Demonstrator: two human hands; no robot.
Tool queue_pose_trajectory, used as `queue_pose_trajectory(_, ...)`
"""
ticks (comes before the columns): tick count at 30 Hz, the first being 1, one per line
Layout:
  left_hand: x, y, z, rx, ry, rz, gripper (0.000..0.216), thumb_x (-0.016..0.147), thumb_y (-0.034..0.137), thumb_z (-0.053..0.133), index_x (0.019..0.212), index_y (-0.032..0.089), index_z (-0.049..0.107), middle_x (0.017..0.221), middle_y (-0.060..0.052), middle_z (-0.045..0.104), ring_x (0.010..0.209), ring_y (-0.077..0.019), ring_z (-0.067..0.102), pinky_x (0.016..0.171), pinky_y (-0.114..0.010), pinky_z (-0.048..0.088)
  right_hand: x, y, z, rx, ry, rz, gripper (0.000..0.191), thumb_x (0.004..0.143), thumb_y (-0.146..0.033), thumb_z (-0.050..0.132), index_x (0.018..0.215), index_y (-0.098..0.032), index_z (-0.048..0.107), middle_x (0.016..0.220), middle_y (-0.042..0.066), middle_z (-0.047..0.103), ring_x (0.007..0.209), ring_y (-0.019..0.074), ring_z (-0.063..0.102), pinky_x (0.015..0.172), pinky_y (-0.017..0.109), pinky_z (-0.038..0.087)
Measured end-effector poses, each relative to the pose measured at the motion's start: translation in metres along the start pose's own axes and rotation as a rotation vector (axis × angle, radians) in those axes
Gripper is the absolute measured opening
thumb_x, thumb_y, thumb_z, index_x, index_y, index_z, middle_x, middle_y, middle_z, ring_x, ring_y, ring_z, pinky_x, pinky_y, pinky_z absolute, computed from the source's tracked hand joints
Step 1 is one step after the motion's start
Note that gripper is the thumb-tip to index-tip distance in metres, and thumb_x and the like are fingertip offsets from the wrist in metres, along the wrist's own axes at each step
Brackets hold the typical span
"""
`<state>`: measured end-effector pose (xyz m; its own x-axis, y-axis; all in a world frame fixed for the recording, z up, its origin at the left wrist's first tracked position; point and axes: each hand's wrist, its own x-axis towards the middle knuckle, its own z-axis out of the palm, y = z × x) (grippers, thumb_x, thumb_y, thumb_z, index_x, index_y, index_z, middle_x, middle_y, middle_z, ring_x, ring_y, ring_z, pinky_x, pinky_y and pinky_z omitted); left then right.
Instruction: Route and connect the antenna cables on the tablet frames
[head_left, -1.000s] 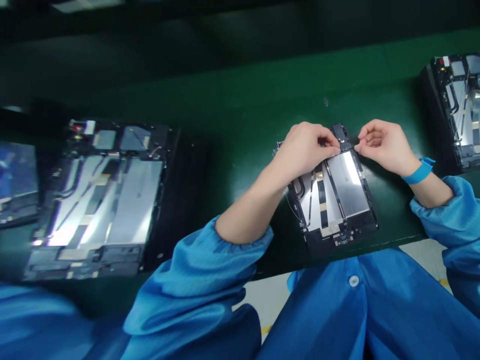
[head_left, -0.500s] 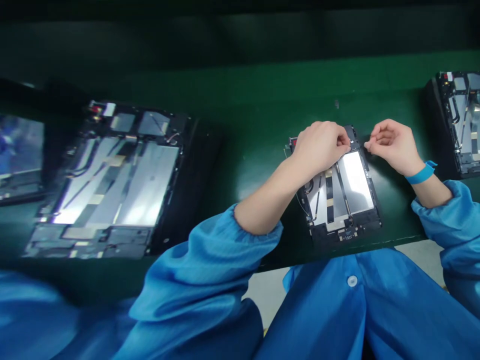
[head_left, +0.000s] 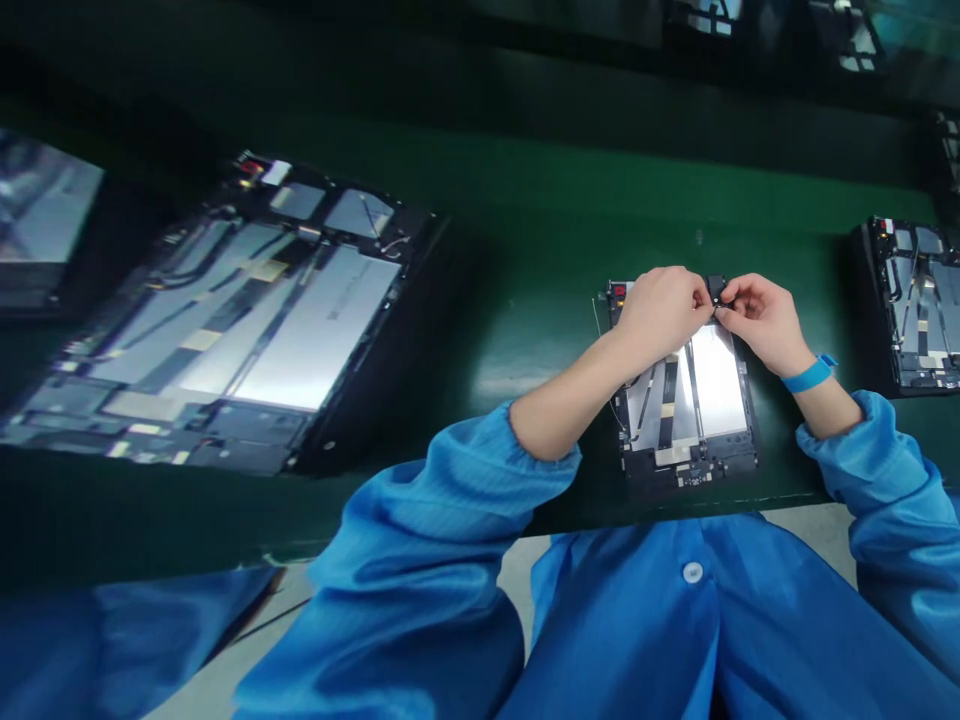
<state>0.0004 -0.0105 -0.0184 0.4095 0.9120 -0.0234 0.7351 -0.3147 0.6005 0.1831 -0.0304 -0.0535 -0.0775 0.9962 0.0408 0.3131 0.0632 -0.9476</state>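
An opened tablet lies in front of me on the green bench, its silver inner plates, dark strips and small circuit boards exposed. My left hand rests across its upper part with thumb and fingers pinched together near the top right corner. Close beside it, my right hand, with a blue band on the wrist, is also pinched over that corner. The two sets of fingertips almost meet by a small dark piece. Whatever lies between the fingers is too small or hidden to name. A thin wire sticks out at the tablet's left side.
To the left, a stack of opened tablets stands on the bench, with another partly visible tablet beyond it. Another stack of tablets stands at the right. The bench's front edge runs just before my blue-clothed lap.
My right hand has moved left to the tablet's top right corner, meeting my left hand's fingertips. My left hand stays over the tablet's upper part. The camera view has turned slightly.
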Motion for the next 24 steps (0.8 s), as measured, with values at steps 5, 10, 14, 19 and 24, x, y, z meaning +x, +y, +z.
queue_pose_trajectory(5, 0.000, 0.005, -0.005, -0.003, -0.059, -0.016, 0.022, 0.087, 0.016, 0.060, 0.086, 0.016, 0.082, 0.090, -0.011, 0.079, 0.089, -0.0286, 0.071, 0.082, -0.039, 0.050, 0.002, -0.001, -0.004, 0.055, -0.040, 0.060, 0.027, 0.066, -0.033, 0.079, 0.085, -0.020, 0.065, 0.064, -0.009, 0.051, 0.057, 0.0079, 0.040, 0.059, 0.025, 0.031)
queue_pose_trajectory(10, 0.000, 0.005, -0.005, 0.015, -0.058, -0.025, 0.023, 0.088, 0.015, 0.058, 0.088, 0.015, 0.082, 0.095, -0.013, 0.079, 0.094, -0.0306, 0.072, 0.084, -0.041, 0.050, 0.002, -0.003, -0.006, 0.076, -0.069, 0.071, 0.027, 0.066, -0.032, 0.080, 0.083, -0.021, 0.062, 0.068, -0.009, 0.052, 0.060, 0.0081, 0.044, 0.061, 0.024, 0.034)
queue_pose_trajectory(14, 0.002, 0.005, -0.001, 0.000, -0.048, -0.027, 0.023, 0.088, 0.014, 0.058, 0.088, 0.015, 0.081, 0.097, -0.013, 0.078, 0.097, -0.0305, 0.071, 0.089, -0.043, 0.051, 0.002, -0.010, -0.007, -0.032, -0.079, 0.053, 0.022, 0.068, -0.030, 0.076, 0.083, -0.022, 0.060, 0.066, -0.009, 0.048, 0.059, 0.0085, 0.041, 0.058, 0.024, 0.031)
queue_pose_trajectory(19, -0.003, 0.004, -0.014, -0.036, -0.012, 0.008, 0.022, 0.090, 0.016, 0.061, 0.102, 0.014, 0.079, 0.110, -0.014, 0.075, 0.104, -0.0293, 0.069, 0.093, -0.040, 0.052, 0.008, -0.018, -0.004, -0.110, -0.106, 0.031, 0.021, 0.064, -0.028, 0.072, 0.078, -0.022, 0.057, 0.070, -0.007, 0.053, 0.057, 0.0079, 0.040, 0.054, 0.024, 0.030)
queue_pose_trajectory(24, -0.054, -0.034, -0.037, -0.008, 0.274, -0.095, 0.028, 0.093, 0.017, 0.053, 0.113, 0.018, 0.072, 0.097, -0.008, 0.071, 0.091, -0.0239, 0.067, 0.082, -0.034, 0.051, 0.015, -0.016, -0.006, 0.170, 0.058, 0.211, 0.031, 0.062, -0.035, 0.070, 0.087, -0.025, 0.054, 0.072, -0.007, 0.049, 0.056, 0.0083, 0.039, 0.050, 0.023, 0.030)
